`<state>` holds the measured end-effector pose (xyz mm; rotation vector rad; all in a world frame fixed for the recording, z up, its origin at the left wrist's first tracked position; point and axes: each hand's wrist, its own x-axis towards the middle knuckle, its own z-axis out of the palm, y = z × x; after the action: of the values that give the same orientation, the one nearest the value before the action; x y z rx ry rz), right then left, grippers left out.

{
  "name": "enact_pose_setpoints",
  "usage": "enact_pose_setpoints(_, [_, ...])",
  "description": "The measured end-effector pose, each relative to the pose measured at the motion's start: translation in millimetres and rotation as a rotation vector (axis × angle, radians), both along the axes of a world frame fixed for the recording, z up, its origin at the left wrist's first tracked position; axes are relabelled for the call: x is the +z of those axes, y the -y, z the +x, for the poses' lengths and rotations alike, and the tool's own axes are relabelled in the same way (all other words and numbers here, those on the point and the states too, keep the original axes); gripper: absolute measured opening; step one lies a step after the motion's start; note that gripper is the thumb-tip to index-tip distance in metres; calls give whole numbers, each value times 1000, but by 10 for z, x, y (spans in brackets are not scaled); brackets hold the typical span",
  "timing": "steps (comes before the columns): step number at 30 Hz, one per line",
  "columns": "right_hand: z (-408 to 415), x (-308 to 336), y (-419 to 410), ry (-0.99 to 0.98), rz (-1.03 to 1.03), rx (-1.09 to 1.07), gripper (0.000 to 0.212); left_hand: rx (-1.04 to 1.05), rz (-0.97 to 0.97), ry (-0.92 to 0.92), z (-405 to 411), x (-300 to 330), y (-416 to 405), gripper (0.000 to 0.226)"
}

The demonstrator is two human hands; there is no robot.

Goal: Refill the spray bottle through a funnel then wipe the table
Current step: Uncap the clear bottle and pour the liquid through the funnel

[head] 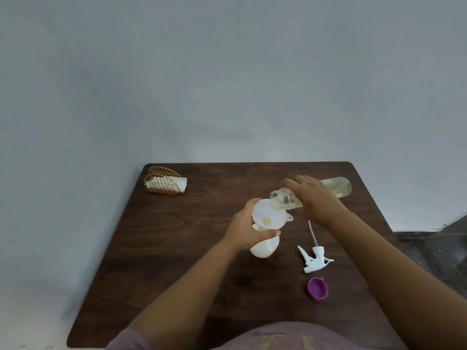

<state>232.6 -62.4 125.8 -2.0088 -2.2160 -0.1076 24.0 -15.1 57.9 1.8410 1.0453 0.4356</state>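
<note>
The spray bottle, white and with its head removed, stands upright near the middle of the dark wooden table. A white funnel sits in its neck, and a small pool of yellowish liquid shows at the funnel throat. Our left hand wraps around the bottle neck just below the funnel, fingers curled firmly, holding both steady.

Our right hand grips a clear refill bottle around its middle. This bottle is tipped almost horizontal, its open mouth resting over the far right rim of the funnel. Pale yellow liquid lies along its lower side.

We judge the step in hand to be the pour: the refill is under way and the wipe has not begun. The next move calls for a slow, controlled tilt, keeping the mouth inside the funnel rim and watching the throat so the liquid drains rather than backs up.

To the right of the bottle, the white trigger head lies on the table with its dip tube pointing away. Nearer to us lies a purple cap. At the far left corner stands a gold wire holder with white napkins, likely needed for wiping.
</note>
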Motion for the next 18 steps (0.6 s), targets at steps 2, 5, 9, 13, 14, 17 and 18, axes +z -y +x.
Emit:
enact_pose_setpoints(2, [8,0,-5,2,1,-2,54,-3,2,1,-2,-25,-2,89])
enact_pose_setpoints(5, [-8,-4,-5,1,11,-8,52,-6,6,6,-7,-31,-7,89])
enact_pose_setpoints(9, [-38,-7,-10,12,13,-6,51,0,-10,28,-18,-43,15,89])
enact_pose_setpoints(13, [-74,-26,-5,16,3,-3,52,-24,-1,26,-22,-35,-8,89])
enact_pose_setpoints(14, [-81,-30,-5,15,3,-2,52,-24,-1,26,-20,-31,-10,89])
enact_pose_setpoints(17, [-90,-42,1,11,3,8,54,-23,3,32,-23,-27,-13,89])
enact_pose_setpoints(18, [-90,-38,4,10,3,11,54,-22,4,34,-24,-26,-16,89])
